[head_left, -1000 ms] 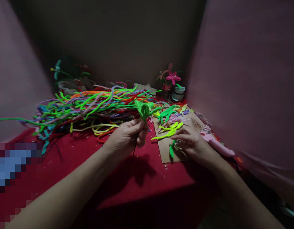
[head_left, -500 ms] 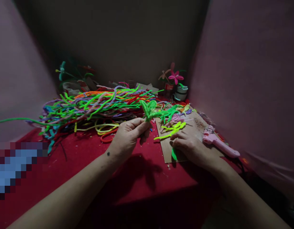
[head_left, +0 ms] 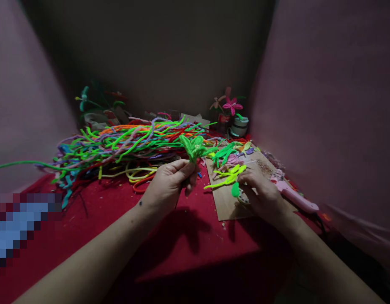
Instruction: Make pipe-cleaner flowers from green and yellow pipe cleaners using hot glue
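My left hand is closed on the stem of a green pipe-cleaner flower, holding it upright above the red table. My right hand rests over a brown cardboard sheet, its fingers closed on a small green pipe-cleaner leaf. Yellow-green shaped pieces lie on the cardboard just beyond that hand.
A big heap of coloured pipe cleaners covers the back left of the table. A pink glue gun lies right of the cardboard. A pink flower in a small pot stands at the back. Pink walls close in on both sides.
My right hand has lifted the green leaf off the cardboard's near edge and moved slightly right. My left hand keeps holding the green flower, nearly still.
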`<action>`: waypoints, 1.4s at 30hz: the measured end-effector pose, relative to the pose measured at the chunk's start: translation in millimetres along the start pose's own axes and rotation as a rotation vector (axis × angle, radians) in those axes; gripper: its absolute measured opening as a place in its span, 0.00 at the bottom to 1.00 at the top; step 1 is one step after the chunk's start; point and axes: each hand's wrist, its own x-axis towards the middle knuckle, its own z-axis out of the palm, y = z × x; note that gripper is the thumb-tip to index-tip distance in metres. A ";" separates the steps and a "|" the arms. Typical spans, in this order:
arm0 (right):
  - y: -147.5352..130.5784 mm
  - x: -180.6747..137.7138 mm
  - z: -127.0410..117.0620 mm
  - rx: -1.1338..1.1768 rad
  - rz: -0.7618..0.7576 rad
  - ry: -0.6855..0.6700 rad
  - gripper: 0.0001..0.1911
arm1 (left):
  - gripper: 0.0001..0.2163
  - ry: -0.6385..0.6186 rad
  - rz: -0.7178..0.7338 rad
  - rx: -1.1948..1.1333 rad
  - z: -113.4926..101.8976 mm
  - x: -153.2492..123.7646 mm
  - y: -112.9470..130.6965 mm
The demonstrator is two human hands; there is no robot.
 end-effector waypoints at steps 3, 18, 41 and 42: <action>-9.7 1.0 -0.4 0.205 0.195 0.208 0.06 | 0.09 0.020 -0.058 -0.107 -0.3 1.6 0.0; -46.7 16.2 15.9 1.370 0.966 0.145 0.10 | 0.07 0.023 -0.167 -0.356 -0.2 1.7 0.9; -64.7 27.5 51.3 1.645 0.682 0.056 0.09 | 0.08 -0.266 -0.363 -0.402 13.6 -10.7 -12.5; -65.5 27.9 51.4 1.635 0.693 0.076 0.09 | 0.08 -0.272 -0.361 -0.403 13.5 -10.7 -12.0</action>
